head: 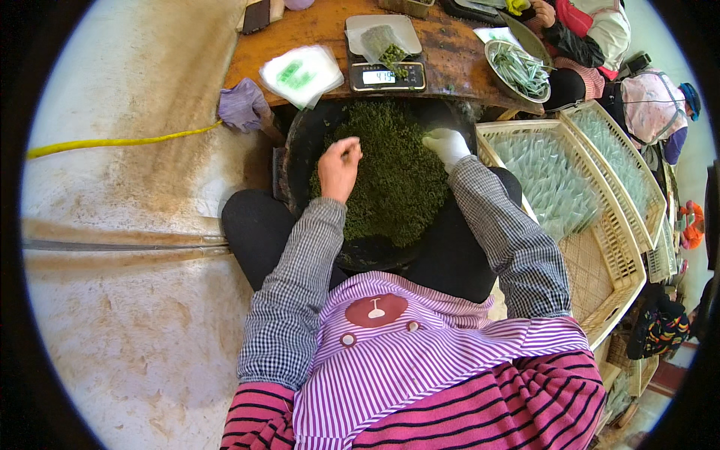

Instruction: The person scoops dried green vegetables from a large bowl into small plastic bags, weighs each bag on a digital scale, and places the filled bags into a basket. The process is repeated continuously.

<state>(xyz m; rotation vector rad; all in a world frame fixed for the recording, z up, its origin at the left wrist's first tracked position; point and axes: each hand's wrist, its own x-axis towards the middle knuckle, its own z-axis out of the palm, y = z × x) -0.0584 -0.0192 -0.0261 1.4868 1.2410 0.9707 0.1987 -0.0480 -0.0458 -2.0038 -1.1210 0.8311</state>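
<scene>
A black tub (pixel 295 163) holds a heap of small dark green dried plant pieces (pixel 394 180) between my knees. Above the left part of the heap is my bare left hand (pixel 340 169), fingers curled; whether they pinch anything is too small to tell. My right hand (pixel 447 146), in a white glove, is at the heap's right side, its fingertips blurred. Beyond the tub, a digital scale (pixel 388 76) stands on the wooden table (pixel 320 28). On its pan lies a clear plastic bag (pixel 382 42) partly filled with green pieces, some near its mouth.
A stack of printed plastic bags (pixel 304 73) overhangs the table edge, near a purple cloth (pixel 242 104). At right are a bowl of green-white packets (pixel 517 67) and a cream plastic crate (pixel 619 270) with many clear bags (pixel 545 174). Another person's hand (pixel 543 12) shows at upper right.
</scene>
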